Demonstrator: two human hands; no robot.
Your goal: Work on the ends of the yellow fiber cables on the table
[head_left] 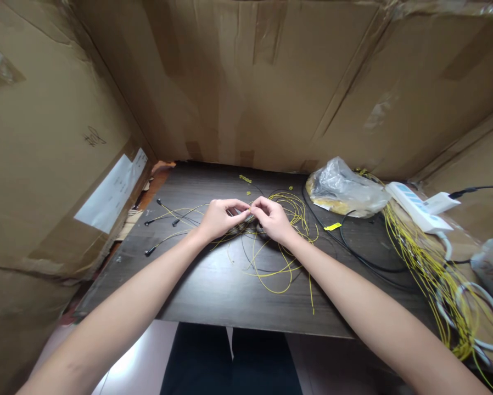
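Observation:
My left hand (223, 218) and my right hand (270, 218) meet over the middle of the table, both pinched thumb to finger. A thin yellow wire runs between their fingertips; its small end there is too tiny to make out. Around and under my hands lies a loose tangle of yellow wires (291, 272) mixed with dark ones. To the left of my left hand, several leads end in black connectors (150, 251). Small yellow pieces (245, 179) lie on the tabletop beyond my hands.
The dark wooden table (197, 291) stands against cardboard walls (230, 82). On the right are a clear plastic bag (341, 189), a yellow tag (332, 226), black cables (365, 262), a white power strip (417, 207) and a thick bundle of yellow wires (436, 291).

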